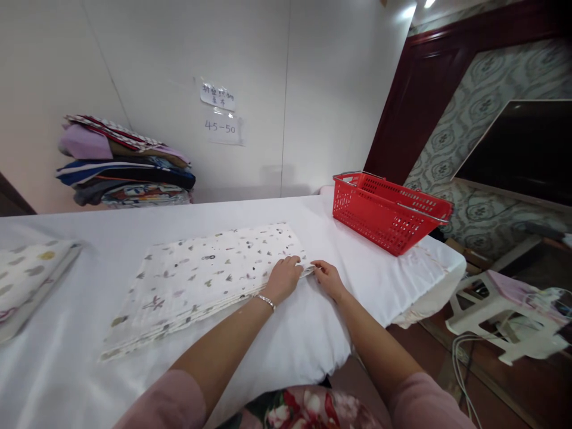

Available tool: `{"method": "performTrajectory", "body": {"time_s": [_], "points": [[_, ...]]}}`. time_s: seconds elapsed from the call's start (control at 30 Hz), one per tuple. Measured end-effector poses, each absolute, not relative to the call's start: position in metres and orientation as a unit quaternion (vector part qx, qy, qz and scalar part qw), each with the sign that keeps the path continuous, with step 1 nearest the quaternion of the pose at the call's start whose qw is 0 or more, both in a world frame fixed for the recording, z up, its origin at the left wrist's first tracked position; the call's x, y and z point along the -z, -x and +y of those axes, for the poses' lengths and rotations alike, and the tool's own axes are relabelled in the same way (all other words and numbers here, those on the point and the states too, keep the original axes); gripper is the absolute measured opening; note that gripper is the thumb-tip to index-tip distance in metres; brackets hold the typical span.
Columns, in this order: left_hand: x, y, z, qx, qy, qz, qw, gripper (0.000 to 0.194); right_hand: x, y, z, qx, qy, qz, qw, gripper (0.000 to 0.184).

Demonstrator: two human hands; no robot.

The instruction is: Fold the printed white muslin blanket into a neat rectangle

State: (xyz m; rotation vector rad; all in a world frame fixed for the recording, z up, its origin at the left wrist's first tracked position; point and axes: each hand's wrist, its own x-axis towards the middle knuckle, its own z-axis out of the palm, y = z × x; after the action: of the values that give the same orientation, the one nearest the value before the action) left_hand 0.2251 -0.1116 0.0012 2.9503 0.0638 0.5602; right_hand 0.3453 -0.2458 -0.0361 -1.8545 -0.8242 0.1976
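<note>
A white cloth [214,268] printed with small plants and shapes lies folded in several layers on the white-covered table. My left hand [284,279], with a bracelet at the wrist, is closed at the cloth's near right corner, thumb and fingers on the layered edge. Just right of it, my right hand [328,279] pinches the tip of that same corner between thumb and fingers. The fingertips of the two hands are a short way apart. Part of the corner is hidden under my left fingers.
A red plastic basket [388,208] with metal handles stands at the table's back right. Folded fabrics [129,164] are piled at the back left by the wall. Another printed folded cloth [31,280] lies at the left. Right of the table is a white stool [489,307].
</note>
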Motion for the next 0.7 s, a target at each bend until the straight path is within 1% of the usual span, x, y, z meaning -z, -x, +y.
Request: {"method": "performTrajectory", "body": {"time_s": [0.13, 0.27, 0.7], "points": [[0.003, -0.228, -0.113, -0.199, -0.979, 0.005, 0.045, 0.021, 0.033, -0.344, -0.245, -0.092, 0.771, -0.34, 0.53, 0.03], [0.003, -0.231, -0.113, -0.199, -0.979, 0.024, 0.035, 0.024, 0.033, -0.343, -0.245, -0.092, 0.765, -0.346, 0.536, 0.029], [-0.004, -0.237, -0.123, -0.193, -0.976, 0.043, 0.092, 0.021, 0.03, -0.341, -0.245, -0.093, 0.76, -0.355, 0.536, 0.028]]}}
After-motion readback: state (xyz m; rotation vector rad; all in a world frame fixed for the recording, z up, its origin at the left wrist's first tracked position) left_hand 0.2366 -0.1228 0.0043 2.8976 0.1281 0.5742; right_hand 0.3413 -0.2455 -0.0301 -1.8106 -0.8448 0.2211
